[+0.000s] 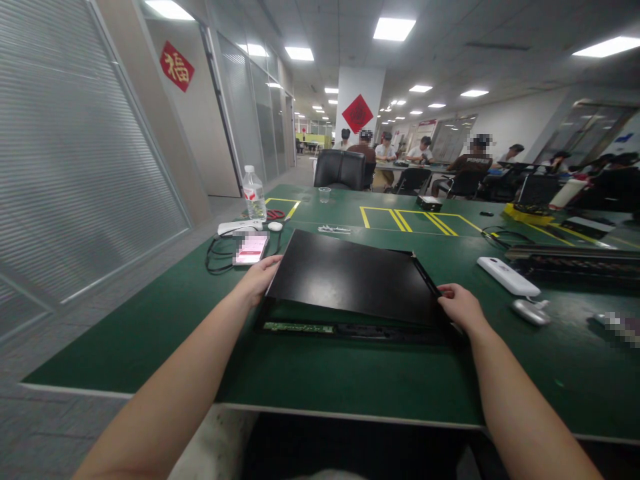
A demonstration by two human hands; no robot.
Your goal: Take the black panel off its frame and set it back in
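Observation:
A flat black panel (350,275) is lifted at its near edge above a black base frame (350,329) that lies on the green table (150,333). A green circuit strip shows along the frame's near side. My left hand (260,279) grips the panel's left edge, fingers curled under it. My right hand (461,307) holds the panel's right near corner, fingers closed on its edge.
To the left lie a phone (250,248), a black cable (217,257), a water bottle (255,193) and red scissors (274,215). On the right are a white remote-like device (507,275), a silver mouse (531,311) and dark equipment (575,263). Several people sit at far tables.

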